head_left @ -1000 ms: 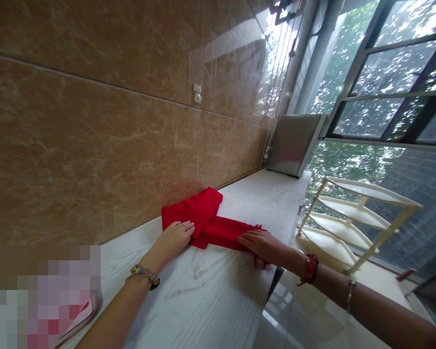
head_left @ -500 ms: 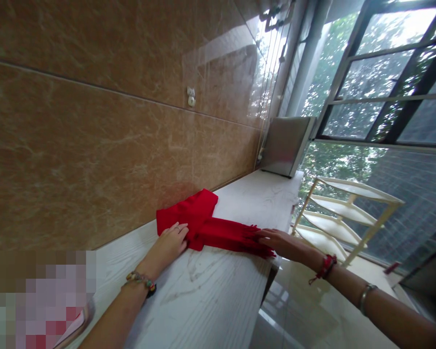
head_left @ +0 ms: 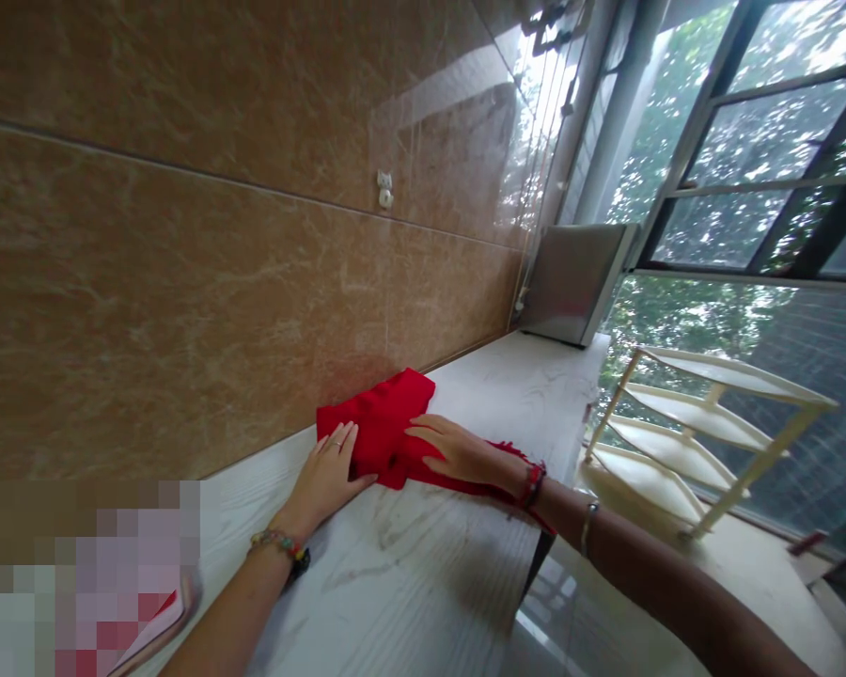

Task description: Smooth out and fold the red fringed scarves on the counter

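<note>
A red fringed cloth (head_left: 387, 414) lies folded on the white marble-patterned counter (head_left: 423, 555), up against the brown tiled wall. My left hand (head_left: 328, 470) rests flat and open on the cloth's near left edge, a ring on one finger and a beaded bracelet at the wrist. My right hand (head_left: 458, 449) lies flat and open across the middle of the cloth, fingers stretched toward the left hand. The cloth's fringed end runs under my right wrist toward the counter's edge.
A metal box-like appliance (head_left: 571, 280) stands at the counter's far end by the window. A cream tiered rack (head_left: 683, 442) stands beyond the counter's right edge. A pixelated patch (head_left: 77, 574) covers the near left corner. A small white fitting (head_left: 384, 188) is on the wall.
My right hand has slid left along the cloth, from its fringed end near the counter's edge to its middle, close to my left hand. My left hand has barely shifted.
</note>
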Demonstrator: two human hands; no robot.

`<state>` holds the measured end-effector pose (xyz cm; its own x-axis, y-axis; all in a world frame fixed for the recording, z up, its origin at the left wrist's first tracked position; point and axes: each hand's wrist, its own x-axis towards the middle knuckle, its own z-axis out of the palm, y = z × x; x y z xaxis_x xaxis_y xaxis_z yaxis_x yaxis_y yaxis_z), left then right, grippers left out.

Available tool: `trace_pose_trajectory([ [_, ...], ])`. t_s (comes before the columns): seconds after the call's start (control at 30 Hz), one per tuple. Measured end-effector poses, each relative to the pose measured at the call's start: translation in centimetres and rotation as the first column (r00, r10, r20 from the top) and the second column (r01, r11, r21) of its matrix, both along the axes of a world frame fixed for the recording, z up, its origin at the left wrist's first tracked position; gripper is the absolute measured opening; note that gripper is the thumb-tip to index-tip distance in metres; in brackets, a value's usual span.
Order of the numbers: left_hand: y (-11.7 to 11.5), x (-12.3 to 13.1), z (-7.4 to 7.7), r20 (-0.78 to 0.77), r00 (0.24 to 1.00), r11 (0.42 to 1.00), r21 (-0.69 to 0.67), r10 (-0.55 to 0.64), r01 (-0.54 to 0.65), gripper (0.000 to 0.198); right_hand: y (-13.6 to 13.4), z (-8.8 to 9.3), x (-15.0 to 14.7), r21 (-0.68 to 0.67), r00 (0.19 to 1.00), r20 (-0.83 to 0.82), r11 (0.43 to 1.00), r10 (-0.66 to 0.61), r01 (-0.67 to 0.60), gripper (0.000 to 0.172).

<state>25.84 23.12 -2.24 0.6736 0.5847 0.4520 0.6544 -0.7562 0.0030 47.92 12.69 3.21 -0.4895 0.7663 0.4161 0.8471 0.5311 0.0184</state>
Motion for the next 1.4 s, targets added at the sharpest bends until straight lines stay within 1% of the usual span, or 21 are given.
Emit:
trace_pose_trajectory([
  [0.07,0.4,-0.4,-0.2,-0.026,1.000,0.999,-0.034,-0.012,0.011,0.074,1.8,-1.4,-2.3,0.026,0.998,0.056,0.999,0.026,-0.028,0.048],
  [0.1,0.5,-0.5,-0.3,-0.031,0.999,0.999,-0.045,-0.018,0.016,0.074,2.5,-2.2,-3.1,0.057,0.996,0.090,0.998,0.014,-0.019,0.048],
  [0.2,1.0,-0.9,-0.3,-0.015,0.999,0.997,-0.066,-0.029,0.028,0.073,4.0,-3.9,-4.4,0.160,0.984,0.168,0.987,-0.057,0.030,0.034],
  [0.27,1.5,-1.2,-0.3,0.000,0.998,0.996,-0.075,-0.058,0.058,0.063,4.4,-4.5,-4.2,0.199,0.979,0.191,0.980,-0.070,0.032,0.030],
  [0.33,2.0,-1.6,-0.2,0.022,0.996,0.993,-0.075,-0.087,0.089,0.049,4.4,-4.4,-3.5,0.207,0.979,0.196,0.978,-0.055,0.014,0.027],
  [0.4,2.3,-2.0,0.0,0.052,0.995,0.994,-0.058,-0.089,0.092,0.048,4.0,-4.0,-2.9,0.191,0.982,0.187,0.982,-0.025,-0.011,0.026],
  [0.47,2.3,-2.1,0.1,0.075,0.996,0.998,-0.034,-0.056,0.058,0.046,3.5,-3.6,-2.8,0.167,0.986,0.168,0.985,0.010,-0.038,0.025],
  [0.53,2.1,-2.1,0.3,0.065,0.998,1.000,-0.022,-0.011,0.013,0.038,3.2,-3.6,-3.3,0.160,0.990,0.138,0.986,0.015,-0.037,0.031],
  [0.6,1.8,-2.1,0.5,0.041,0.999,0.999,-0.025,0.021,-0.020,0.033,3.2,-4.0,-4.2,0.178,0.992,0.121,0.984,-0.026,0.004,0.041],
  [0.63,1.6,-2.0,0.6,0.031,0.999,0.999,-0.028,0.033,-0.032,0.032,3.4,-4.2,-4.7,0.192,0.991,0.127,0.981,-0.052,0.026,0.039],
  [0.67,1.5,-2.0,0.6,0.024,0.999,0.999,-0.031,0.042,-0.041,0.032,3.5,-4.5,-5.0,0.211,0.987,0.141,0.977,-0.072,0.041,0.033],
  [0.7,1.4,-2.0,0.7,0.022,0.999,0.998,-0.032,0.050,-0.049,0.031,3.7,-4.6,-5.3,0.233,0.984,0.157,0.972,-0.083,0.044,0.027],
  [0.73,1.3,-2.0,0.8,0.023,0.998,0.998,-0.032,0.060,-0.059,0.031,3.8,-4.7,-5.3,0.258,0.982,0.168,0.965,-0.085,0.040,0.025],
  [0.83,1.2,-2.1,0.9,0.029,0.996,0.996,-0.031,0.084,-0.084,0.031,3.6,-3.9,-4.3,0.327,0.987,0.156,0.945,-0.031,-0.022,0.028],
  [0.93,1.2,-2.3,1.0,0.042,0.994,0.995,-0.031,0.097,-0.095,0.029,2.4,-2.7,-2.6,0.348,0.997,0.073,0.936,0.028,-0.051,0.029],
  [1.03,1.2,-2.4,1.1,0.050,0.994,0.995,-0.038,0.099,-0.097,0.028,1.1,-2.7,-1.7,0.333,0.998,0.040,0.941,0.051,-0.062,0.029],
  [1.17,1.1,-2.7,1.3,0.047,0.995,0.995,-0.047,0.084,-0.082,0.028,0.8,-4.5,-2.5,0.296,0.988,0.132,0.948,0.081,-0.117,0.027],
  [1.2,1.0,-2.7,1.3,0.053,0.996,0.997,-0.039,0.072,-0.070,0.030,0.8,-4.8,-2.8,0.281,0.988,0.133,0.954,0.072,-0.107,0.026],
  [1.27,0.9,-2.7,1.1,0.058,0.998,1.000,-0.012,0.010,-0.009,0.042,0.8,-5.1,-3.3,0.229,0.994,0.109,0.972,0.025,-0.050,0.025],
  [1.33,0.9,-2.7,0.8,0.025,0.997,0.997,-0.005,-0.073,0.073,0.055,0.6,-4.9,-3.4,0.149,0.995,0.090,0.989,-0.034,0.020,0.035],
  [1.4,0.9,-2.7,0.5,-0.025,0.994,0.994,-0.035,-0.106,0.105,0.058,0.3,-4.5,-3.2,0.047,0.993,0.106,0.998,-0.049,0.044,0.048],
])
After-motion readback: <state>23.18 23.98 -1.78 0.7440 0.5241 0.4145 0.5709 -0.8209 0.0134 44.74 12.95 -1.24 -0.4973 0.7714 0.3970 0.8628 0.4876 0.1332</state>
